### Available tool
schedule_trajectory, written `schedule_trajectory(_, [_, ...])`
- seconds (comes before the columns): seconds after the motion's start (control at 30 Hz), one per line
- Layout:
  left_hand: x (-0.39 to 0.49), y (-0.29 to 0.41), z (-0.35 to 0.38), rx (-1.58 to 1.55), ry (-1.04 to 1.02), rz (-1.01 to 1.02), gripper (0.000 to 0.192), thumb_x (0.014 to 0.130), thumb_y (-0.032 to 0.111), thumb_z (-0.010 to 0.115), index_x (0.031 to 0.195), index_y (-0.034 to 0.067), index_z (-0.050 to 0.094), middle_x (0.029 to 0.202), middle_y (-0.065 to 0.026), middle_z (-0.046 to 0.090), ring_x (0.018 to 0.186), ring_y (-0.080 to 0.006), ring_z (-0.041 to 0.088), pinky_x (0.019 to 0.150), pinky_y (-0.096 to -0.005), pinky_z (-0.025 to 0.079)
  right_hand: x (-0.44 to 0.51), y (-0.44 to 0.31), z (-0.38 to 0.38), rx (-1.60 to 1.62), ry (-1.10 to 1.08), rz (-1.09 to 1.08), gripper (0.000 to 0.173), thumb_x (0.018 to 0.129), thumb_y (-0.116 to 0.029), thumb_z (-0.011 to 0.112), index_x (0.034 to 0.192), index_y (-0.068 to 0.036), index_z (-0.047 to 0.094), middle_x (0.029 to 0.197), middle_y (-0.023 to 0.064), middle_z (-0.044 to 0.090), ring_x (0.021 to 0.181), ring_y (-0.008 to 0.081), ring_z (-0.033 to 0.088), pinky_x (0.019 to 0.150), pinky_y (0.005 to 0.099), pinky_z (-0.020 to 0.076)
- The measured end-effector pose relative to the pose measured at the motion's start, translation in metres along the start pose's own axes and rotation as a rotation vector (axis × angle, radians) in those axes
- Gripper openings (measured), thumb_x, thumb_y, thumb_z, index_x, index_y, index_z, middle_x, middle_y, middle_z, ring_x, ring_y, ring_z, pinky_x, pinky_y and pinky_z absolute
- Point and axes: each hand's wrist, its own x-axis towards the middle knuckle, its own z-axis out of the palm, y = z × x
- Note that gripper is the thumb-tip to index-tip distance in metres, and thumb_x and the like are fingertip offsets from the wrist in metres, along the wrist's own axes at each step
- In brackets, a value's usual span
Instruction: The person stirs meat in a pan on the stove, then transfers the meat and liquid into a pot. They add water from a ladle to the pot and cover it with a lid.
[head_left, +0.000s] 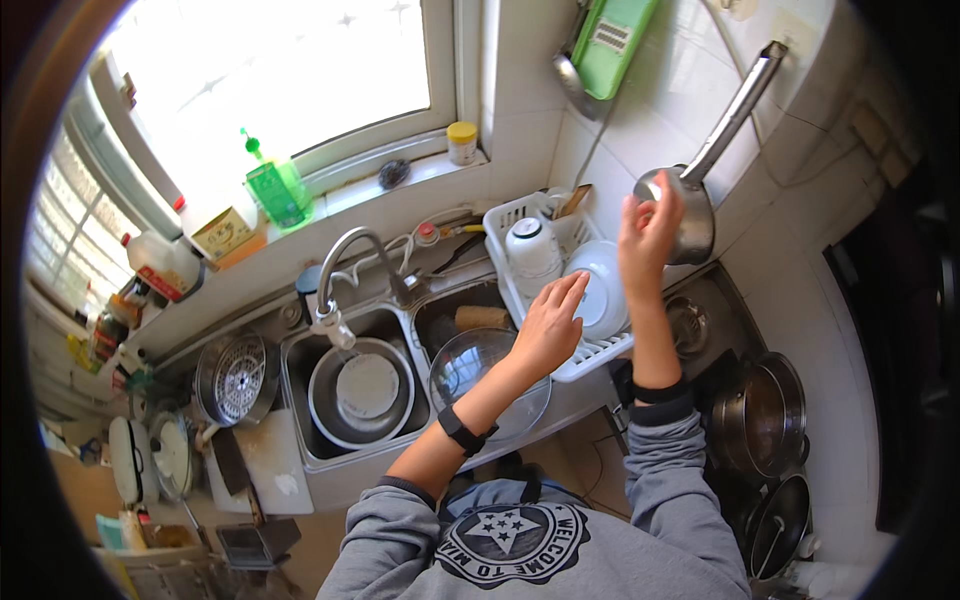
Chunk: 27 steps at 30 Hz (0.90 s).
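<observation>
My left hand (551, 322) reaches over the front of a white plastic dish rack (589, 367), with straight fingers and nothing visibly held. Just beyond its fingertips, a white bowl (600, 300) rests upside down in the rack. My right hand (651, 240) is raised with bent fingers in front of a steel saucepan (694, 232). The pan is against the tiled wall, its long handle (735, 112) pointing up. Whether my right fingers touch the pan, I cannot tell. A white enamel mug (534, 251) stands in the rack, left of the bowl.
A glass lid (469, 375) lies across the right sink basin beneath my left forearm. The left basin holds a steel bowl (322, 405) under the faucet (360, 236). Stacked pots (750, 420) stand at right. A cleaver (232, 461) lies on a cutting board (277, 465) at left.
</observation>
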Motion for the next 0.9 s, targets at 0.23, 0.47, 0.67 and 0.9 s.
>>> schedule_trajectory(0.23, [-0.115, -0.077, -0.028, -0.036, 0.102, -0.514, 0.051, 0.079, 0.005, 0.063, 0.128, 0.003, 0.049, 0.1, -0.013, 0.061, 0.089, -0.0272, 0.06, 0.078, -0.0369, 0.048, -0.178, 0.028, 0.16, -0.086, -1.092, 0.155, 0.055, 0.084, -0.028, 0.06, 0.127, 0.003, 0.048, 0.126, 0.0254, 0.049, 0.116, 0.0423, 0.048, 0.101, 0.0458, 0.0378])
schedule_trajectory(0.47, [-0.198, -0.108, -0.054, -0.032, 0.157, -0.675, 0.06, 0.078, -0.002, 0.059, 0.135, 0.004, 0.042, 0.097, -0.0114, 0.062, 0.09, -0.0252, 0.061, 0.082, -0.0352, 0.048, -0.246, 0.085, 0.283, -0.27, -1.045, 0.007, 0.059, 0.079, -0.008, 0.056, 0.133, 0.006, 0.037, 0.137, 0.0264, 0.04, 0.121, 0.0427, 0.044, 0.104, 0.0443, 0.0364])
schedule_trajectory(0.67, [-0.256, -0.127, -0.064, -0.073, 0.085, -0.849, 0.058, 0.079, 0.005, 0.062, 0.134, 0.001, 0.042, 0.108, -0.0138, 0.059, 0.095, -0.024, 0.06, 0.086, -0.0345, 0.047, -0.252, 0.085, 0.317, -0.231, -1.152, 0.204, 0.045, 0.077, -0.006, 0.052, 0.121, 0.004, 0.051, 0.119, 0.0279, 0.056, 0.109, 0.0433, 0.053, 0.095, 0.0453, 0.0432])
schedule_trajectory(0.9, [-0.284, -0.147, -0.053, -0.127, -0.002, -0.844, 0.052, 0.08, 0.01, 0.06, 0.129, 0.003, 0.047, 0.103, -0.0127, 0.059, 0.094, -0.027, 0.059, 0.084, -0.0374, 0.047, -0.231, 0.06, 0.276, 0.232, -1.383, 0.516, 0.052, 0.075, -0.021, 0.065, 0.119, 0.004, 0.053, 0.109, 0.0262, 0.062, 0.102, 0.0391, 0.059, 0.089, 0.0416, 0.0469])
